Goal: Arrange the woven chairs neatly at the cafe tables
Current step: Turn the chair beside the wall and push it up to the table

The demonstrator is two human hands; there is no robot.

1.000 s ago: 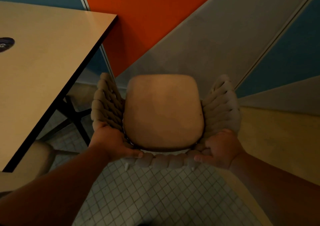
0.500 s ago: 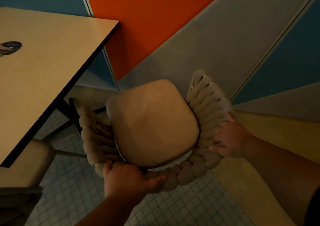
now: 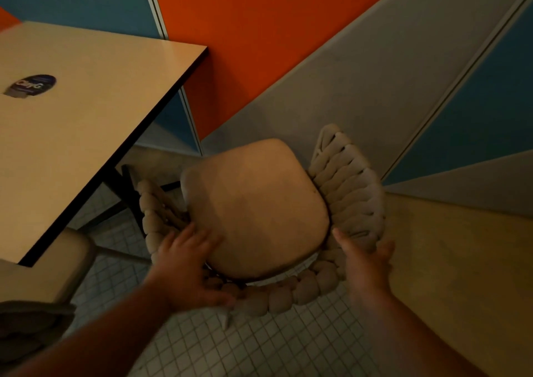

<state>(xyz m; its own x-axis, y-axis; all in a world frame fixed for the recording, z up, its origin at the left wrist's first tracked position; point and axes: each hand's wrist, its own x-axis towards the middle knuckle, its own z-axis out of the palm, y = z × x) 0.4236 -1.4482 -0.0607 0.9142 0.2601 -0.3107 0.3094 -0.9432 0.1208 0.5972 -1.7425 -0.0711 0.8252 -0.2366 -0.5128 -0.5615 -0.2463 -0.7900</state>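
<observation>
A woven chair (image 3: 347,189) with a tan seat cushion (image 3: 256,209) stands on the tiled floor, just right of the cafe table (image 3: 86,134). Its seat is turned at an angle toward the table's corner. My left hand (image 3: 184,264) lies over the chair's left rear rim with its fingers spread, not closed around the braid. My right hand (image 3: 366,261) hovers at the right rear rim, fingers apart and pointing up. Whether it touches the weave I cannot tell.
The table's black leg (image 3: 127,195) stands close to the chair's left arm. A second chair (image 3: 49,275) sits under the table's near corner at lower left. A dark round sticker (image 3: 31,85) is on the tabletop. The painted wall (image 3: 288,45) rises right behind the chair.
Both hands have let go of the chair's rim and opened. The chair has turned a little further toward the table, and the view has pulled back.
</observation>
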